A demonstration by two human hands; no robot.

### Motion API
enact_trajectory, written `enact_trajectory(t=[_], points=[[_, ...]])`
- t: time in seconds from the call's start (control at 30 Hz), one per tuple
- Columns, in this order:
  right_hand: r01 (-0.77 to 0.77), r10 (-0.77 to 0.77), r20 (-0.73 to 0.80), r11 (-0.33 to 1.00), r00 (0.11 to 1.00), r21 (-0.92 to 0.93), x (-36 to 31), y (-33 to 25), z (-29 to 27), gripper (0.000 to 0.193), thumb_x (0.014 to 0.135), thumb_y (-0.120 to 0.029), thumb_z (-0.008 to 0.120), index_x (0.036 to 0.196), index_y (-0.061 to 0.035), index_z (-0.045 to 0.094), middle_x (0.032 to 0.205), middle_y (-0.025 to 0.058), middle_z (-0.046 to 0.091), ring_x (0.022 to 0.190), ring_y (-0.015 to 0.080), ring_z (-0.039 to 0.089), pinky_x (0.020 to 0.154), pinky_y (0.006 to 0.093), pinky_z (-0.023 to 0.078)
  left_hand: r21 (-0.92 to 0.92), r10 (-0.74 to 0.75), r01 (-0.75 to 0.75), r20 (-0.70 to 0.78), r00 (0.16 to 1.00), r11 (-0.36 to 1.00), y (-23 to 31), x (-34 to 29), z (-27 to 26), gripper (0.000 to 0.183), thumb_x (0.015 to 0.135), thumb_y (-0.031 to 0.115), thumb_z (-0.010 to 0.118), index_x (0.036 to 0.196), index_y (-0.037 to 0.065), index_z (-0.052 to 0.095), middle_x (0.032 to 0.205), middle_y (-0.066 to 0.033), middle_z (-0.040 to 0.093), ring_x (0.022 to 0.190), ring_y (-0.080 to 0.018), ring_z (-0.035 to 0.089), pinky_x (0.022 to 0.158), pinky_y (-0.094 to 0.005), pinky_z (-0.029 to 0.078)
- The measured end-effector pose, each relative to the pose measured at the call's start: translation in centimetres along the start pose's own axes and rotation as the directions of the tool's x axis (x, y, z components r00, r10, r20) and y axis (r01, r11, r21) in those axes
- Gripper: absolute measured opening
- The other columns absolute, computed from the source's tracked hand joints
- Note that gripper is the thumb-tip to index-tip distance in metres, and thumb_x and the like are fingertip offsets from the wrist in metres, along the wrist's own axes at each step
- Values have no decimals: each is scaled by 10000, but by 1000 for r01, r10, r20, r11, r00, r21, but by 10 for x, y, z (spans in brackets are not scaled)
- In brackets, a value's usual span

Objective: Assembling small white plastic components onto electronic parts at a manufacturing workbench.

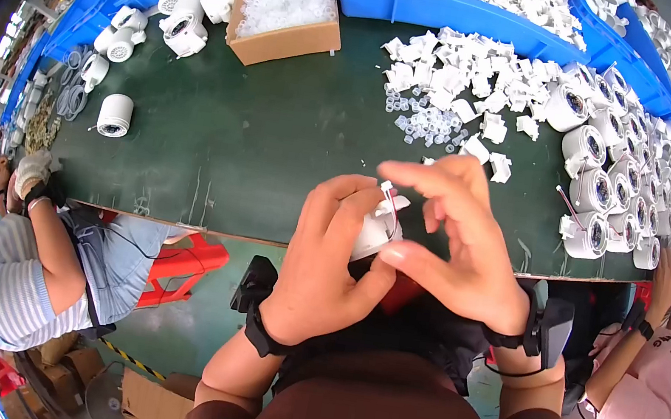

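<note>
My left hand is closed around a white camera housing at the table's front edge. A thin dark-red cable with a small white connector sticks up from the housing. Over its right side my right hand is spread, thumb and forefinger well apart. The right thumb tip is beside the housing; whether it touches cannot be made out. Most of the housing is hidden by my left fingers.
White brackets and clear plastic rings lie ahead. Rows of camera units stand at right. A lone camera unit sits left, below a cardboard box of clear parts. Blue bins line the back; people sit on both sides.
</note>
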State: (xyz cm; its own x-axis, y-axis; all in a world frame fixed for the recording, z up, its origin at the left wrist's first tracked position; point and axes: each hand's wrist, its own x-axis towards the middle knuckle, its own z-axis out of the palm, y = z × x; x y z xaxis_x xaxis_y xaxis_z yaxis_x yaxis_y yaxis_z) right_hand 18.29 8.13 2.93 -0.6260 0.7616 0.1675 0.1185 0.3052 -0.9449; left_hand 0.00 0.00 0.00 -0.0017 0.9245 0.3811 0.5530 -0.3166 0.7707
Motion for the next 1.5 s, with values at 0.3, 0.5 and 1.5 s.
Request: enact_trajectory(t=[0.3,0.5,1.5], points=[[-80,121,-72,904,990,419,1,-13,20,116,958,72,646,1057,11,647,991,51,649,830,93,619,743,242,514,25,-1,3,-77,997,1000,1,3,-1,239,885,14,592,1122,-12,590,1140,-181,591,1032,-348,572,907,-416,474],[88,-62,-235,991,970,104,-8,10,40,163,943,105,633,1080,17,637,1068,70,632,968,117,605,842,253,496,-124,-109,90,-157,982,988,-3,6,1,151,958,23,502,1042,-31,614,1063,-171,608,916,-308,599,817,-371,495],[-306,399,-191,872,897,383,-14,17,-42,276,980,-16,631,1245,-31,555,968,142,729,791,153,693,736,292,576,-284,-108,108,15,994,953,-4,9,10,159,1015,110,556,1021,-24,642,1130,-143,678,982,-210,622,867,-325,492]])
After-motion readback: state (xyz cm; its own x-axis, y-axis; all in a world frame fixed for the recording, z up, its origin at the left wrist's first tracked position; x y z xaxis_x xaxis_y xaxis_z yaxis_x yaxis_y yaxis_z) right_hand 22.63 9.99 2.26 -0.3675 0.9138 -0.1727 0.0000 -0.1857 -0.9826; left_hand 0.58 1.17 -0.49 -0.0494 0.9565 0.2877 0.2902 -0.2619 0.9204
